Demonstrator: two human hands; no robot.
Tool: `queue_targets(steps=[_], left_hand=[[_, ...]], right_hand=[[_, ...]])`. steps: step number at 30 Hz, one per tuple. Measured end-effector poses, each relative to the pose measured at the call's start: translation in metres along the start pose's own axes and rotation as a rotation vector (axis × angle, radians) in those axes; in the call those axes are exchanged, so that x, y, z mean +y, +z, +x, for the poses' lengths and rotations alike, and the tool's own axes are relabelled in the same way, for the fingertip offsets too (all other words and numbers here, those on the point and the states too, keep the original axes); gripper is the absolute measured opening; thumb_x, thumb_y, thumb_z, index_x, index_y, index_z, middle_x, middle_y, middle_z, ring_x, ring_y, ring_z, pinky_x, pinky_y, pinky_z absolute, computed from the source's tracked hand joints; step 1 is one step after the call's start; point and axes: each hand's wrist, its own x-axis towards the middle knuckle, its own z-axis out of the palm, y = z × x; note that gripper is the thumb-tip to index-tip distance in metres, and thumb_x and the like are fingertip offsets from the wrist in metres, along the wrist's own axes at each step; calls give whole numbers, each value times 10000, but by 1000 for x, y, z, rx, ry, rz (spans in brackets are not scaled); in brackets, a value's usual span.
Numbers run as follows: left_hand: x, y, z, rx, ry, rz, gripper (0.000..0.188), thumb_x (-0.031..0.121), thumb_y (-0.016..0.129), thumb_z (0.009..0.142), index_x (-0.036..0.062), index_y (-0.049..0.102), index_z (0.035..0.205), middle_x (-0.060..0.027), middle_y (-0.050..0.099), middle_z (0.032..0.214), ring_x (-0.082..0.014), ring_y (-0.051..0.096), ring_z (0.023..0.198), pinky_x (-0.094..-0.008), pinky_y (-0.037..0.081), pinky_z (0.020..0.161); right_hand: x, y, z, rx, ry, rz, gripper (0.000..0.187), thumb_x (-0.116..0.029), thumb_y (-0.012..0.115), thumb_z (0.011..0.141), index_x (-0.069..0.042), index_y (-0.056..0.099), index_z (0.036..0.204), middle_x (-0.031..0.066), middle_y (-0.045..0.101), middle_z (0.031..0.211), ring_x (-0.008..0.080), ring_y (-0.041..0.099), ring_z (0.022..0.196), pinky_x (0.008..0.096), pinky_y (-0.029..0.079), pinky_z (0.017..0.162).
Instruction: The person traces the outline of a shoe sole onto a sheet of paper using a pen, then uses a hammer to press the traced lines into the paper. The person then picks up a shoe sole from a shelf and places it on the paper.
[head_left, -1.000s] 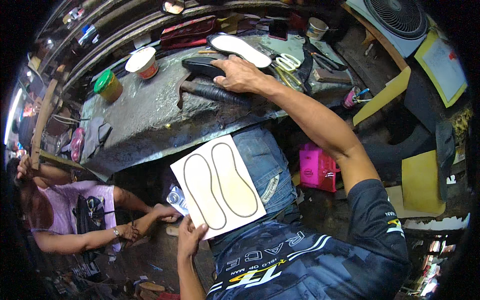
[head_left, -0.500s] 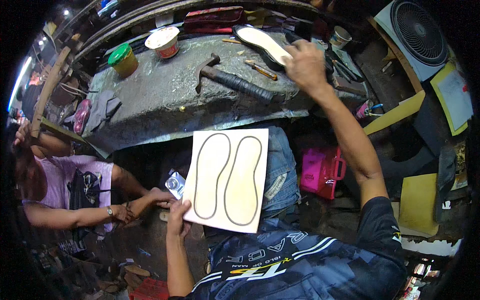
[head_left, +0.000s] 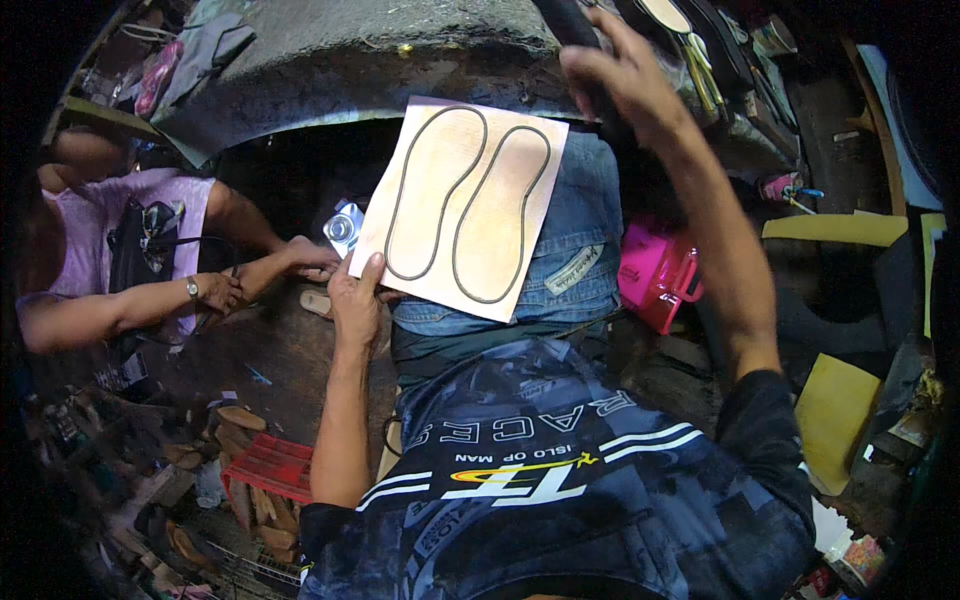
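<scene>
A pale board with two dark shoe-sole outlines drawn on it lies tilted over my jeans. My left hand pinches its lower left corner, thumb on top. At the front edge of the workbench, my right hand is closed around the black-wrapped handle of a hammer. The hammer's head is out of the picture. Beyond that hand, a dark shoe sole with a pale insole is partly cut off at the top, with yellowish strips beside it.
Another person's hand is at the left, close to a silver device. A pink plastic bag stands right of my legs. A red crate holds shoe forms at lower left. Yellow sheets lean at the right.
My right hand has left the pale insole and closed on the hammer's handle, which has turned steeper. The view has dipped, so the bench appears higher. My left hand keeps the board.
</scene>
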Motion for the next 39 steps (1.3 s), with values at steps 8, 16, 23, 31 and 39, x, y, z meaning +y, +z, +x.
queue_targets(steps=[8,16,23,31,39], left_hand=[[-3,3,17,16,148,180,409,163,743,1073,-92,619,1369,-116,787,1106,-143,762,881,-264,634,719],[3,2,11,57,57,214,415,220,725,1083,-46,630,1387,-112,776,1131,-143,766,870,-274,660,714],[-7,19,-16,36,86,-9,455,146,755,1058,-51,555,1416,-153,747,1226,-189,760,1035,-324,645,864],[-6,-26,-3,35,217,137,525,76,719,1036,-66,504,1494,-162,727,1315,-206,736,1129,-345,602,981],[-8,-8,-3,182,108,-249,432,220,650,1127,-57,546,1441,-144,715,1353,-211,719,1183,-370,584,1020]], right_hand=[[13,62,-130,77,-38,763,609,-606,663,1053,-52,567,1288,97,609,780,239,613,557,403,547,514],[71,124,-135,-381,318,-263,568,-503,744,1034,52,654,1114,262,711,762,376,761,740,528,573,697],[66,107,-137,-92,262,-94,571,-523,722,1062,32,678,1192,265,721,820,346,735,734,500,548,701],[15,100,-144,50,-41,282,629,-613,668,1062,-15,589,1241,28,596,708,139,557,557,311,448,492],[81,141,-122,-310,123,-394,524,-467,688,1088,52,612,1100,312,685,713,472,744,688,566,570,667]])
